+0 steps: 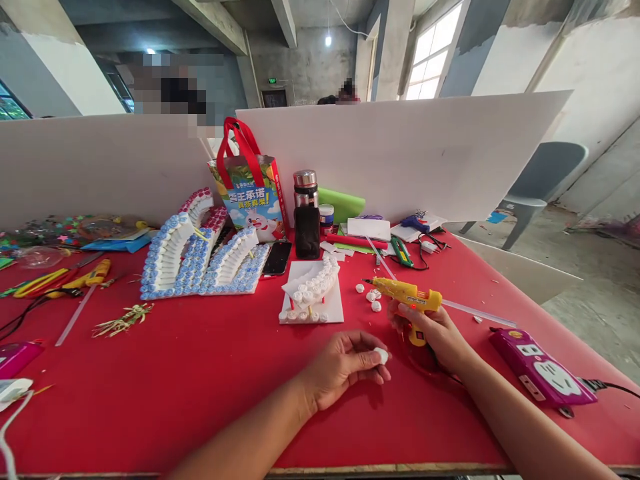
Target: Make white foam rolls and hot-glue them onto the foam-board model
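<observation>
Between the thumb and fingers of my left hand point(345, 368) is a small white rosette point(381, 355), like a rolled paper flower. My right hand point(440, 337) grips a yellow hot glue gun point(407, 293), its nozzle pointing left and a clear glue stick point(480, 313) coming out of its back. Just beyond my hands stands a small white model point(313, 287), a curved row of white rosettes raised over a square base on short posts. Several loose white rosettes point(373, 295) lie between this model and the glue gun.
Larger blue and white stepped models point(200, 260) stand at the back left beside a gift bag point(255, 193). A phone point(277, 258) and a thermos point(305, 190) are behind the small model. A purple power strip point(543, 367) lies right; a second yellow glue gun point(93, 277) lies left.
</observation>
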`<state>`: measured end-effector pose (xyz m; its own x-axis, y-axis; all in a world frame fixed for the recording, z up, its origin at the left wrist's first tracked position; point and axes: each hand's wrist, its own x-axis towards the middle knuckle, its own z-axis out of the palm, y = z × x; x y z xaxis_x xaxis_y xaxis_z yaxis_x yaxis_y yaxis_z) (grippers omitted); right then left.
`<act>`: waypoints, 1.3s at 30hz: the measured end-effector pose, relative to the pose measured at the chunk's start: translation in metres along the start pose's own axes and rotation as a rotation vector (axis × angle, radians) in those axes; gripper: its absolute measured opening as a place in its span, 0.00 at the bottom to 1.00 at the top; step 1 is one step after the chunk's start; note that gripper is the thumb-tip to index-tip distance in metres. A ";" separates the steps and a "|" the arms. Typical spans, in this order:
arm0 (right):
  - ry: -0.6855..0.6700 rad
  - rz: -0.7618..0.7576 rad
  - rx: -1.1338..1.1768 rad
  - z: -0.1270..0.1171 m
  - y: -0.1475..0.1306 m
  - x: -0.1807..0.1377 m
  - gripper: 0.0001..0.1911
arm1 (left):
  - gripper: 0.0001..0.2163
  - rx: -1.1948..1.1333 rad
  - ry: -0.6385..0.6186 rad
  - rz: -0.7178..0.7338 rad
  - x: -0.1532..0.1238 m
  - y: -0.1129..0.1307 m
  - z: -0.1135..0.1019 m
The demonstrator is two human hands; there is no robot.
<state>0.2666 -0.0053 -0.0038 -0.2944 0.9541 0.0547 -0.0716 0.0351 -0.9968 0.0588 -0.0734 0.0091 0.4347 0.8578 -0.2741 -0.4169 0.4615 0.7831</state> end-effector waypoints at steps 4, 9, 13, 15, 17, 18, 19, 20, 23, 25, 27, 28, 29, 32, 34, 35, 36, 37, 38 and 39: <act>-0.020 0.024 0.007 0.002 0.001 0.002 0.16 | 0.14 -0.055 0.114 0.096 0.003 0.006 -0.005; -0.041 0.035 -0.013 0.002 -0.010 0.001 0.18 | 0.15 -0.100 0.221 0.114 0.009 0.012 -0.015; -0.043 0.063 0.033 -0.005 -0.015 -0.005 0.20 | 0.14 -0.179 0.247 0.100 0.013 0.013 -0.019; -0.080 0.077 0.009 -0.010 -0.014 -0.009 0.20 | 0.13 -0.196 0.234 0.116 0.014 0.014 -0.021; -0.131 0.074 -0.024 -0.013 -0.011 -0.014 0.20 | 0.13 -0.202 0.219 0.130 0.015 0.015 -0.023; -0.153 0.066 -0.032 -0.015 -0.010 -0.015 0.20 | 0.13 -0.206 0.218 0.132 0.016 0.016 -0.024; -0.174 0.056 -0.039 -0.015 -0.009 -0.017 0.20 | 0.13 -0.212 0.222 0.132 0.016 0.016 -0.024; -0.195 0.046 -0.046 -0.015 -0.008 -0.017 0.20 | 0.13 -0.218 0.228 0.133 0.016 0.016 -0.025; -0.235 0.030 -0.074 -0.014 -0.008 -0.018 0.21 | 0.13 -0.233 0.240 0.145 0.017 0.016 -0.027; -0.249 0.041 -0.092 -0.013 -0.008 -0.017 0.23 | 0.13 -0.232 0.240 0.156 0.018 0.016 -0.028; -0.259 0.061 -0.105 -0.012 -0.009 -0.017 0.23 | 0.12 -0.225 0.236 0.161 0.018 0.016 -0.029; -0.262 0.067 -0.108 -0.012 -0.009 -0.017 0.23 | 0.12 -0.223 0.233 0.162 0.018 0.016 -0.029; -0.265 0.069 -0.110 -0.011 -0.009 -0.017 0.23 | 0.12 -0.223 0.232 0.164 0.018 0.016 -0.029; -0.273 0.068 -0.119 -0.010 -0.009 -0.018 0.22 | 0.13 -0.229 0.235 0.158 0.019 0.015 -0.029; -0.277 0.063 -0.126 -0.009 -0.009 -0.018 0.22 | 0.13 -0.235 0.243 0.152 0.019 0.015 -0.029; -0.278 0.061 -0.126 -0.009 -0.009 -0.018 0.22 | 0.14 -0.235 0.246 0.150 0.019 0.015 -0.029; -0.278 0.058 -0.124 -0.009 -0.009 -0.018 0.22 | 0.14 -0.233 0.247 0.150 0.019 0.015 -0.029; -0.279 0.057 -0.120 -0.008 -0.008 -0.018 0.22 | 0.14 -0.230 0.247 0.149 0.019 0.015 -0.029; -0.280 0.058 -0.116 -0.008 -0.008 -0.018 0.22 | 0.14 -0.226 0.246 0.147 0.018 0.015 -0.030; -0.279 0.063 -0.111 -0.008 -0.008 -0.018 0.22 | 0.14 -0.223 0.245 0.146 0.018 0.015 -0.030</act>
<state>0.2804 -0.0201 0.0025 -0.5466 0.8374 -0.0088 0.0552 0.0255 -0.9981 0.0368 -0.0442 -0.0010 0.1649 0.9346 -0.3150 -0.6358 0.3449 0.6905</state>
